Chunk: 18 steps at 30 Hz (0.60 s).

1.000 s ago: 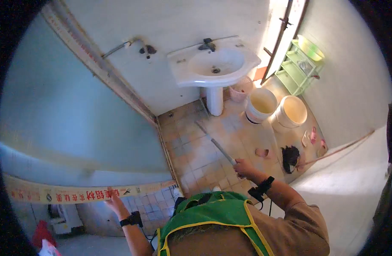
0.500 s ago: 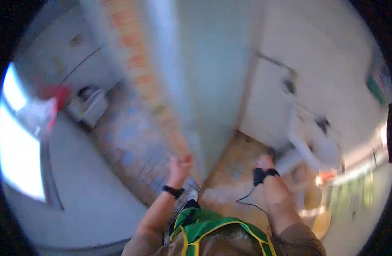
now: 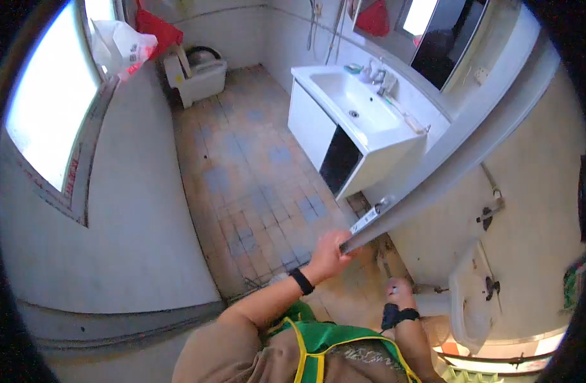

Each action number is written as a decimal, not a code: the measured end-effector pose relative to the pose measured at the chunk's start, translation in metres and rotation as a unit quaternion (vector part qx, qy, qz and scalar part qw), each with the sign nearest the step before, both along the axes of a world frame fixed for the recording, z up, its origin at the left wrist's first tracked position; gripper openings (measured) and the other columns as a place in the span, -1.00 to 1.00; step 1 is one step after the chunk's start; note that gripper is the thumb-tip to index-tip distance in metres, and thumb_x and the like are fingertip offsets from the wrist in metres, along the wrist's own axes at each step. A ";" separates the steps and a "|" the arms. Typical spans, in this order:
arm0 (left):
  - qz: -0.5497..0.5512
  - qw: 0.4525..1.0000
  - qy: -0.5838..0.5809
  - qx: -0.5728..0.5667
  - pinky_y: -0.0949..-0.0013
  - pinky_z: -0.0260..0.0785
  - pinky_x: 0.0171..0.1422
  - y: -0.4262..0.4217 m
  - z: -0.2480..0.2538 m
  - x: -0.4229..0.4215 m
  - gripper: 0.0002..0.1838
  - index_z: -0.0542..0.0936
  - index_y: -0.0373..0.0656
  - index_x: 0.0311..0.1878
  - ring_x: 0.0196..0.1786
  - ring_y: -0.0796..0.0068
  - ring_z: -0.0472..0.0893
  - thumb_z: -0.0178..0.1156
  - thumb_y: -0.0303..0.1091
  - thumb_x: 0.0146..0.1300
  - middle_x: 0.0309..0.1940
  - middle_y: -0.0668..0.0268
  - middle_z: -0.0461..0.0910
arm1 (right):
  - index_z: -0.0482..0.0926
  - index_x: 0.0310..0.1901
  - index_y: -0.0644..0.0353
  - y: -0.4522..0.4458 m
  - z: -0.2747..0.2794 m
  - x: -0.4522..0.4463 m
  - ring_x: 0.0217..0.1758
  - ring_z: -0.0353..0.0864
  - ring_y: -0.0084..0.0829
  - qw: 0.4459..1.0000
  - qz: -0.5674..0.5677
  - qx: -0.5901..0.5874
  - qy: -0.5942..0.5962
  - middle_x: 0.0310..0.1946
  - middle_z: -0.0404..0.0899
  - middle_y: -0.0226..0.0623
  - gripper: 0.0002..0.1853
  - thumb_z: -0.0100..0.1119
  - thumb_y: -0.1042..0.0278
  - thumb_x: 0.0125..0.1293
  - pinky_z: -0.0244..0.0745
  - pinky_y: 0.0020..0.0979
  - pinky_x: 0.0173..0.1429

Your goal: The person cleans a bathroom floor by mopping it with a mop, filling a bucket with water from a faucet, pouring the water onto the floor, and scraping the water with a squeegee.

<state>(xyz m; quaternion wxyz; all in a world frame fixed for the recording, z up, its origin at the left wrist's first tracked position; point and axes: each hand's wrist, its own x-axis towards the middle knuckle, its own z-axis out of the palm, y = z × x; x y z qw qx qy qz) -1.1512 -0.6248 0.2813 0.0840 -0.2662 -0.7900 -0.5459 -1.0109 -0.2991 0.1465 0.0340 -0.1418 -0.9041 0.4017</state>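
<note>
My left hand point(image 3: 331, 252), with a black band at the wrist, is closed around the edge of a white door point(image 3: 433, 153). A metal latch plate point(image 3: 368, 219) shows on the door's edge just beyond my fingers. My right hand point(image 3: 400, 292) hangs low on the other side of the door, its fingers curled. Something small and whitish shows at them, but I cannot make out what it is. A black object point(image 3: 390, 316) sits against my right wrist, beside a dark band.
Beyond the door lies a tiled floor point(image 3: 261, 191). A white washbasin cabinet point(image 3: 312, 124) stands along the right wall below a mirror point(image 3: 446, 45). A white tub-like container point(image 3: 207, 83) is at the back. Another white basin point(image 3: 472, 306) is at the right.
The door has swung from the middle of the view to the right, showing the washbasin and room behind it. My left hand moved right with its edge. The view is sharper now.
</note>
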 end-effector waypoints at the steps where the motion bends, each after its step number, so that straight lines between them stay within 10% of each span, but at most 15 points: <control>1: -0.005 1.000 0.007 -0.011 0.14 0.28 -0.09 -0.001 -0.005 -0.003 -0.66 0.48 -0.10 -0.20 -0.14 0.09 0.44 0.25 -0.37 -0.13 -0.22 0.21 0.48 | 0.43 -0.39 0.26 -0.003 0.022 0.011 -0.57 0.36 -0.41 0.999 0.016 0.023 0.038 -0.59 0.40 -0.22 -0.89 0.05 0.53 -0.03 0.31 -0.40 -0.49; 4: 0.035 0.999 0.027 -0.009 0.15 0.29 -0.11 -0.002 -0.005 -0.002 -0.64 0.46 -0.10 -0.18 -0.17 0.08 0.44 0.27 -0.37 -0.13 -0.23 0.19 0.48 | 0.41 -0.40 0.25 -0.014 0.056 0.071 -0.61 0.32 -0.46 0.950 0.040 0.217 0.219 -0.62 0.37 -0.27 -0.91 -0.01 0.58 -0.01 0.27 -0.44 -0.52; 5: 0.043 0.998 0.046 -0.006 0.16 0.29 -0.11 -0.004 -0.007 -0.003 -0.64 0.46 -0.10 -0.18 -0.16 0.08 0.44 0.27 -0.35 -0.12 -0.23 0.19 0.48 | 0.42 -0.44 0.26 -0.022 0.057 0.094 -0.62 0.34 -0.45 0.987 -0.090 -0.028 0.132 -0.64 0.38 -0.26 -0.96 0.00 0.56 0.01 0.28 -0.44 -0.51; 11: 0.030 0.999 0.000 -0.030 0.18 0.31 -0.05 0.001 -0.006 0.001 -0.51 0.41 -0.11 -0.07 -0.03 0.07 0.40 0.33 -0.22 -0.10 -0.12 0.14 0.44 | 0.45 -0.30 0.22 -0.044 0.071 0.234 -0.50 0.41 -0.44 0.989 -0.088 0.086 -0.076 -0.51 0.47 -0.29 -0.87 -0.03 0.38 0.16 0.34 -0.42 -0.39; 13: 0.051 0.998 -0.005 -0.023 0.18 0.31 -0.01 0.003 -0.020 0.000 -0.43 0.38 -0.13 -0.02 0.03 0.07 0.38 0.34 -0.18 -0.11 -0.07 0.10 0.41 | 0.45 -0.16 0.18 -0.025 0.034 0.301 -0.43 0.43 -0.46 0.965 -0.086 -0.235 -0.071 -0.42 0.50 -0.33 -0.81 -0.07 0.32 0.25 0.37 -0.42 -0.33; 14: 0.057 0.998 -0.012 -0.038 0.17 0.31 0.01 0.001 -0.028 0.003 -0.39 0.35 -0.14 0.02 0.04 0.05 0.37 0.35 -0.18 -0.12 -0.05 0.07 0.39 | 0.45 -0.09 0.16 -0.011 0.004 0.340 -0.40 0.44 -0.48 0.754 -0.078 -0.652 -0.021 -0.38 0.51 -0.35 -0.77 -0.10 0.30 0.30 0.39 -0.42 -0.31; 15: 0.063 0.996 -0.021 -0.052 0.16 0.32 0.03 -0.003 -0.041 0.013 -0.34 0.31 -0.15 0.06 0.06 0.04 0.36 0.35 -0.18 -0.13 -0.03 0.05 0.38 | 0.45 -0.02 0.13 -0.008 -0.018 0.370 -0.37 0.45 -0.49 0.646 -0.046 -0.760 -0.058 -0.33 0.53 -0.38 -0.74 -0.12 0.27 0.34 0.40 -0.42 -0.28; 18: 0.074 0.979 -0.130 -0.137 0.13 0.30 0.10 -0.016 -0.082 0.051 -0.21 0.22 -0.19 0.15 0.11 0.02 0.34 0.36 -0.15 -0.15 0.01 0.01 0.34 | 0.37 0.11 0.20 -0.037 0.006 0.381 -0.09 0.42 -0.27 0.893 -0.212 -0.233 -0.322 -0.05 0.47 -0.22 -0.67 -0.17 0.35 0.35 0.34 -0.30 -0.04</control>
